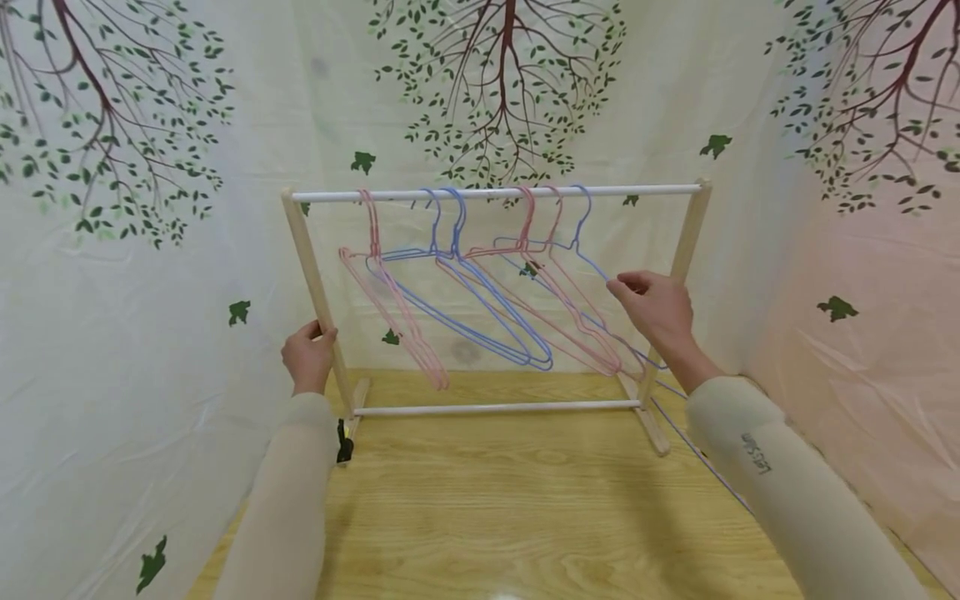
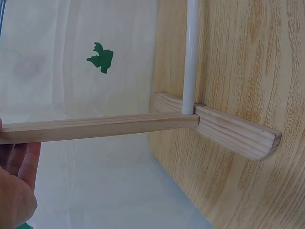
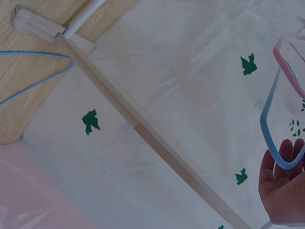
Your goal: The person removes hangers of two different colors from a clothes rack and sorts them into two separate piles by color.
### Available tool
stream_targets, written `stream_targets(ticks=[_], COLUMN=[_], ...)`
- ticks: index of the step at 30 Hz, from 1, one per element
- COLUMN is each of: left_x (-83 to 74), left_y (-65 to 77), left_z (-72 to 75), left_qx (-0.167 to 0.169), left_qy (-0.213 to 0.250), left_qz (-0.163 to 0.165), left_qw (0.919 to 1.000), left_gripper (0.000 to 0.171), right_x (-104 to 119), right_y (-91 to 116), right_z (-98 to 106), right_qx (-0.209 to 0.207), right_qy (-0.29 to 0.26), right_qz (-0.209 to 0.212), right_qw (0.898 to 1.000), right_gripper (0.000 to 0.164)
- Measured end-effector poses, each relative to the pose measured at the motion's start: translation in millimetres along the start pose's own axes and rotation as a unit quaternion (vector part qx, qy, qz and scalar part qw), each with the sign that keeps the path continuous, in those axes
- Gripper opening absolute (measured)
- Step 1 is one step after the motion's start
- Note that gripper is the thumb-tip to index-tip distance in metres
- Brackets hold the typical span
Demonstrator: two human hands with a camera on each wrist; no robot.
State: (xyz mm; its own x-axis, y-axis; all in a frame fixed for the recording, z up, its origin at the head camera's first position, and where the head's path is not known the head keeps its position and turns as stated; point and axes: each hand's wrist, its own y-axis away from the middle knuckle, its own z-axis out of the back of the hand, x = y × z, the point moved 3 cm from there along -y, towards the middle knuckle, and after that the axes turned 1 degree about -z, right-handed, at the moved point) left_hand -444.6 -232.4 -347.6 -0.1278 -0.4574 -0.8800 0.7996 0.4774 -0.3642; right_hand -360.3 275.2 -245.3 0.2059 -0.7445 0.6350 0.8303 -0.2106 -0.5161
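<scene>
A wooden clothes rack with a white top rail [image 1: 480, 193] stands ahead, pink and blue hangers hooked along it. My left hand [image 1: 309, 357] holds the rack's left post [image 1: 306, 258] partway down, with the fingers [image 2: 29, 164] against the wood in the left wrist view. My right hand [image 1: 658, 312] pinches the shoulder end of the rightmost blue hanger [image 1: 592, 263], whose hook sits over the rail. In the right wrist view, that hanger's bent end [image 3: 267, 119] lies at the fingers. Beside it on the left hang pink hangers [image 1: 581, 304].
More blue hangers [image 1: 480, 325] and pink hangers [image 1: 408, 321] hang left of centre. A blue wire shape [image 3: 35, 52] lies on the wood-grain surface [image 1: 487, 500] by the right foot. A small black object [image 1: 344, 443] is near the left foot. Leaf-printed cloth [image 1: 135, 333] surrounds the rack.
</scene>
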Motion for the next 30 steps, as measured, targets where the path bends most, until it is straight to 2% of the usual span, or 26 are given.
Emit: stream_targets(ticks=[6,16,30], left_x=[-1.1,0.6,2.5], left_y=[-0.5,-1.7,-3.0], left_z=[0.3,-0.6,-1.4], left_qx=[-0.004,0.000,0.003], left_qy=[-0.009,0.001,0.000], left_qz=[-0.006,0.007,0.009], left_qw=[0.9999,1.0000,1.0000], left_gripper=[0.030,0.032,0.033], right_x=[-1,-6,-10], right_y=[1,1,0], right_z=[-2,-6,2], right_qx=[-0.002,-0.019,-0.113], right_qy=[0.005,-0.007,-0.039], right_qz=[-0.008,-0.034,-0.033], right_qw=[1.000,0.999,0.992], right_gripper=[0.039,0.037,0.034])
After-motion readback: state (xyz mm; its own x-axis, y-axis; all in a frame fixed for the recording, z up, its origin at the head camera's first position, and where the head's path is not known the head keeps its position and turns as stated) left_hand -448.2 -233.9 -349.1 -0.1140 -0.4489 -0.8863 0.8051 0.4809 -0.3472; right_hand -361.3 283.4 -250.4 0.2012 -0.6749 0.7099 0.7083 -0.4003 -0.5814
